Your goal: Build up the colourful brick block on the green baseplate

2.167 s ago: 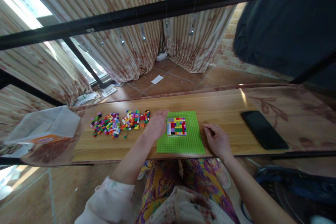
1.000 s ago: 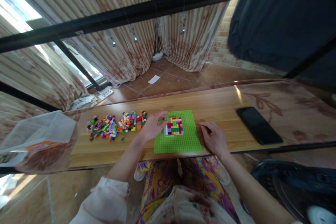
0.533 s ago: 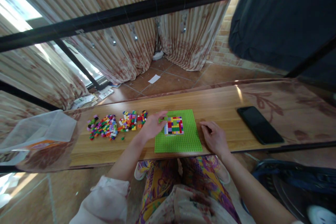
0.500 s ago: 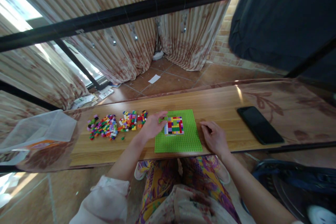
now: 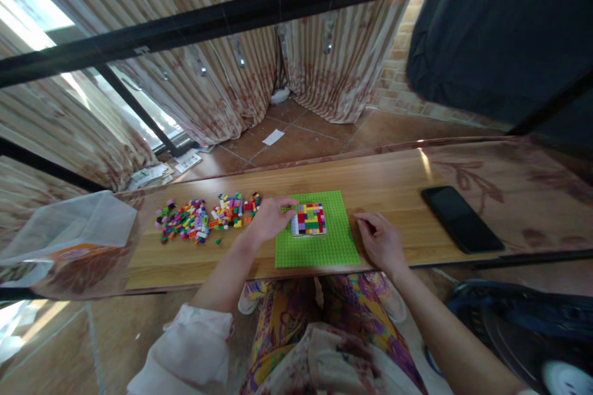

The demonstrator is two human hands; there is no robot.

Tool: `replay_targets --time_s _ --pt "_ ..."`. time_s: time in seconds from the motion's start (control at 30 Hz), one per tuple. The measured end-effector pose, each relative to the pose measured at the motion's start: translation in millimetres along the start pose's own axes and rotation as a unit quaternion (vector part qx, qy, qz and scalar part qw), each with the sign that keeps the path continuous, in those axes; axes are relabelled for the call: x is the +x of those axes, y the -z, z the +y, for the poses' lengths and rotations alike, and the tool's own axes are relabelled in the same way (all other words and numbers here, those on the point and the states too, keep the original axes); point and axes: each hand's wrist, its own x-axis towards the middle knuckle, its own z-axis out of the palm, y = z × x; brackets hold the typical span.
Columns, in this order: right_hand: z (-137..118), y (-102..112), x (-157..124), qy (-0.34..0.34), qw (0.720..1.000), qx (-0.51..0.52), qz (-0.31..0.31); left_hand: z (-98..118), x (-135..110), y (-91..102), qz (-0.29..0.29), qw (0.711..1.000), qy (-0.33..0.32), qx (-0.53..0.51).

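Note:
A flat block of multicoloured toy bricks sits on a green studded baseplate in front of me. My left hand reaches in from the left, its thumb and fingers bent together at the block's left edge. Whatever is between those fingertips is too small to make out. Just right of the baseplate, my right hand rests on the wooden board with its fingers loosely curled and nothing visible in them.
Loose bricks lie in a larger pile and a smaller pile on the wooden board. A clear plastic bin stands far left. A black phone lies at the right. A dark metal bar crosses beyond the board.
The view has shifted slightly. My left hand stays at the block's left edge, with its fingers barely moved. My right hand has not visibly moved.

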Motion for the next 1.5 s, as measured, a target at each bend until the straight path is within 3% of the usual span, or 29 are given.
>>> replay_targets --time_s 0.5,0.67,0.77,0.87,1.03,1.17,1.27,1.5 --pt "1 -1 -1 0.003 1.000 -0.027 -0.003 1 7 3.4 -0.034 0.999 0.018 0.023" --pt "6 -3 -2 0.020 0.999 -0.029 0.000 -1 2 0.4 -0.017 1.000 0.010 0.014" --pt "10 -4 -2 0.024 0.999 -0.038 -0.004 -4 -7 -7.9 0.002 1.000 -0.015 -0.018" --pt "13 -4 -3 0.023 0.999 -0.038 -0.013 -6 -23 -23.5 0.069 0.995 -0.019 -0.073" --pt "14 -4 -3 0.019 0.999 -0.033 -0.013 2 -65 -57.0 0.178 0.967 0.070 -0.168" --pt "16 -4 -4 0.009 0.999 -0.034 -0.013 12 -90 -72.9 0.161 0.966 0.092 -0.178" --pt "18 -3 -4 0.000 0.999 -0.042 -0.021 15 -91 -78.4 0.151 0.970 0.099 -0.161" --pt "21 -1 -5 -0.001 0.998 -0.065 -0.027 16 -75 -90.2 0.197 0.966 0.106 -0.127"
